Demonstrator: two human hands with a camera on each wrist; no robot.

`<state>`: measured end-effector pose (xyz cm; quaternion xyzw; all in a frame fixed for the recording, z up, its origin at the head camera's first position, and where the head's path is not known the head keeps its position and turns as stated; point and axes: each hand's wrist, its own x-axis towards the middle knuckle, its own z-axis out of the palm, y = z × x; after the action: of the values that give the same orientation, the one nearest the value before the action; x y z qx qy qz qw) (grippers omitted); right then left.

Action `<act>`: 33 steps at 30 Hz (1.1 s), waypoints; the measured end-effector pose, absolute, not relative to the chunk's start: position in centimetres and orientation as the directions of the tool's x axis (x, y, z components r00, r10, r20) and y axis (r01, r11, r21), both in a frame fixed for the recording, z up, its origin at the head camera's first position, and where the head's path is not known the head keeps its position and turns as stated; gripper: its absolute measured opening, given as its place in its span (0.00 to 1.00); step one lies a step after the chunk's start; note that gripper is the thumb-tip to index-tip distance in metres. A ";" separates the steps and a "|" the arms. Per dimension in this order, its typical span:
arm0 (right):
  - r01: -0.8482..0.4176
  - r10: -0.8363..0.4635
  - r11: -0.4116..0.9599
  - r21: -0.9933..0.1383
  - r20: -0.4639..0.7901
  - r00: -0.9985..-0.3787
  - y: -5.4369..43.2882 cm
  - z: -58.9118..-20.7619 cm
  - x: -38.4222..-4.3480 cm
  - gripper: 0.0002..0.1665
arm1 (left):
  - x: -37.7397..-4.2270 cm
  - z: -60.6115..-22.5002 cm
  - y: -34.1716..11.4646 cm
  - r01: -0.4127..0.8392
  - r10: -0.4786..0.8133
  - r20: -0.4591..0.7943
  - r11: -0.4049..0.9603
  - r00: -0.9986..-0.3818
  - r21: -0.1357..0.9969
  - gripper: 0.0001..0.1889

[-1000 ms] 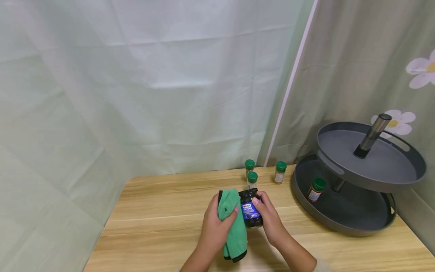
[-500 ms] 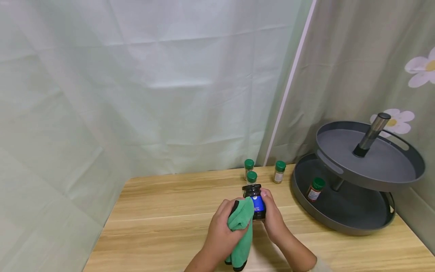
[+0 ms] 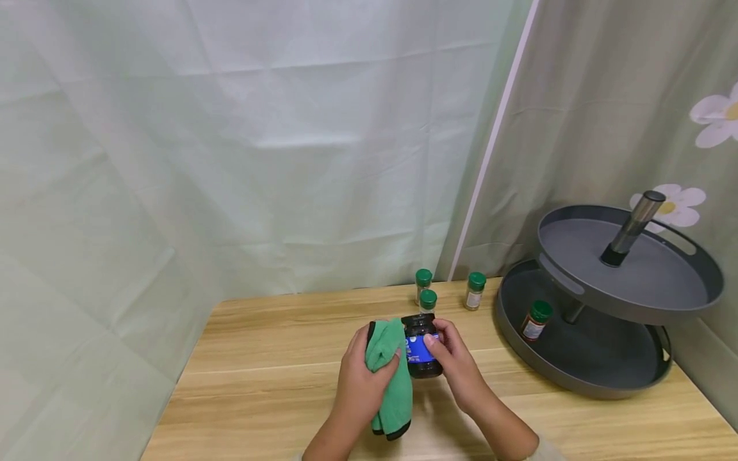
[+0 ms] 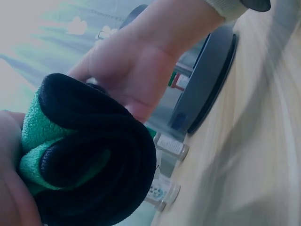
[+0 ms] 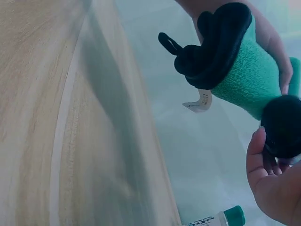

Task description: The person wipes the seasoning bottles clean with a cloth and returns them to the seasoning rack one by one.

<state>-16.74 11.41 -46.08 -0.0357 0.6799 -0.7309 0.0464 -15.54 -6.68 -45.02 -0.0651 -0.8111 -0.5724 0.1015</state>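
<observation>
Above the table, my right hand (image 3: 459, 365) grips a dark glass jar (image 3: 423, 368) with a blue label and black lid, thumb across its front. My left hand (image 3: 360, 378) holds a folded green cloth (image 3: 394, 397) with black edging, its thumb pressed over the folds. The cloth's upper part lies against the jar's left side. In the left wrist view the rolled end of the cloth (image 4: 99, 155) covers most of the jar. From the right wrist view, the jar's dark base (image 5: 284, 127) shows beside the cloth (image 5: 249, 70).
Behind the hands stand green-capped spice bottles (image 3: 428, 299), with another spice bottle (image 3: 475, 292) to their right. A two-tier grey round rack (image 3: 576, 378) stands at the right, a green-capped bottle (image 3: 535, 321) on its lower tier. Curtains (image 3: 288, 160) hang behind the wooden table (image 3: 259, 358).
Half a second ago the jar was turned more upright and the cloth was wrapped further across its front. Since then both hands have shifted slightly left, and the right thumb has come onto the label.
</observation>
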 end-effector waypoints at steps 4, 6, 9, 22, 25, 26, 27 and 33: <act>-0.013 -0.138 -0.037 -0.999 0.018 -0.990 11.2 -46.0 -16.5 0.25 | -15.8 -45.2 -7.1 0.215 -0.019 0.233 0.314 -0.972 0.925 0.25; -0.021 -0.145 -0.027 -0.999 0.024 -0.989 11.2 -46.0 -16.4 0.24 | -15.8 -45.2 -7.1 0.222 -0.010 0.237 0.311 -0.972 0.924 0.25; -0.009 -0.122 -0.008 -1.000 0.009 -0.993 11.1 -46.0 -16.5 0.22 | -15.7 -45.1 -6.9 0.225 0.009 0.234 0.314 -0.972 0.922 0.26; 0.001 -0.069 -0.092 -0.996 0.005 -0.998 11.8 -46.9 -17.0 0.30 | -14.1 -45.1 -5.5 0.360 0.206 0.300 0.404 -0.932 0.841 0.32; 0.005 -0.082 -0.156 -0.988 0.008 -0.997 11.9 -47.1 -17.1 0.32 | -14.0 -45.2 -5.4 0.383 0.220 0.317 0.422 -0.922 0.821 0.33; 0.014 -0.087 -0.175 -0.984 0.001 -0.996 11.9 -47.0 -17.1 0.32 | -14.0 -45.3 -5.4 0.384 0.216 0.320 0.429 -0.923 0.818 0.33; 0.023 -0.091 -0.186 -0.982 -0.006 -0.996 11.9 -47.0 -17.1 0.31 | -14.0 -45.3 -5.4 0.380 0.207 0.320 0.435 -0.924 0.816 0.33; 0.058 -0.100 -0.169 -0.984 -0.041 -0.994 11.7 -46.5 -16.9 0.26 | -14.6 -45.3 -5.7 0.320 0.117 0.300 0.435 -0.947 0.842 0.31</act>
<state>-16.87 11.68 -46.48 -0.0163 0.6424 -0.7645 0.0514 -14.57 -5.67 -45.27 -0.1301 -0.8413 -0.5154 0.0985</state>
